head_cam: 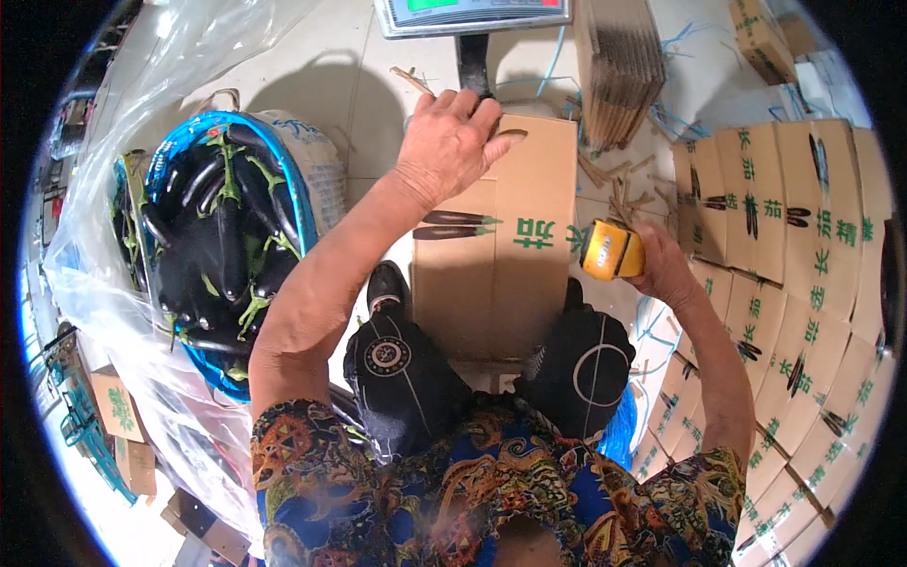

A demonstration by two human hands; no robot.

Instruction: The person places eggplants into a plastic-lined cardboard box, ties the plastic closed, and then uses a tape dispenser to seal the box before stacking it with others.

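Note:
A closed cardboard box (pixel 535 170) with printed eggplants and green characters stands between my knees. My left hand (pixel 453 142) lies over its far left edge, thumb near the oval hand hole, fingers bent and partly hidden at the far rim. My right hand (pixel 659 262), just right of the box, grips a yellow tool (pixel 611 249), perhaps a tape measure or a tape dispenser; its exact kind is unclear. On the left, a blue-rimmed basket (pixel 306 205) lined with plastic holds many dark eggplants (pixel 228 241) with green stems.
A scale (pixel 475 21) stands beyond the box. Flattened cardboard (pixel 620 71) is stacked at the upper right. Printed cartons (pixel 815 220) are piled along the right. Cardboard scraps (pixel 623 191) and blue strapping litter the floor. Clear plastic sheeting (pixel 92 234) drapes around the basket.

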